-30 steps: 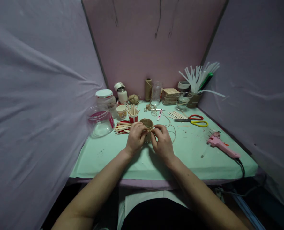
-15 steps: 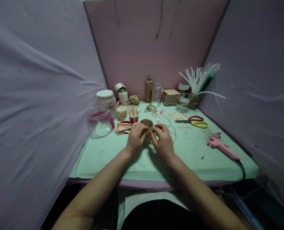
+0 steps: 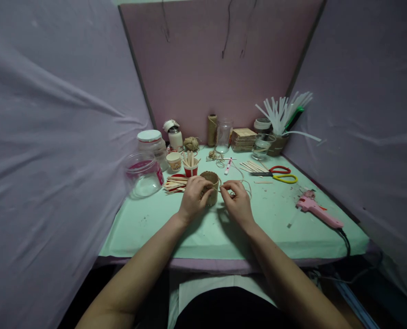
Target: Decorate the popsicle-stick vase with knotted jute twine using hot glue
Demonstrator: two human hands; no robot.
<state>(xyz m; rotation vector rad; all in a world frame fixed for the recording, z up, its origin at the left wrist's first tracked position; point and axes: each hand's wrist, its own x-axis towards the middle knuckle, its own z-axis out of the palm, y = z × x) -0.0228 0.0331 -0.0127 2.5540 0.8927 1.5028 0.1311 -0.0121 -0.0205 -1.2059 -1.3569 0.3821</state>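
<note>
Mint-green cloth (image 3: 268,233) lies under the brown pot (image 3: 209,177). Left of the pot, a clear jar (image 3: 145,186) bears a magenta label (image 3: 160,175), any writing too small to read. Well right of the pot is a pink glue gun (image 3: 318,210). The left hand (image 3: 192,196) covers the pot's left side; whether its bent fingers grip pot or twine (image 3: 250,189), I cannot tell. The right hand (image 3: 238,201), just right of the pot, pinches twine, partly hidden.
</note>
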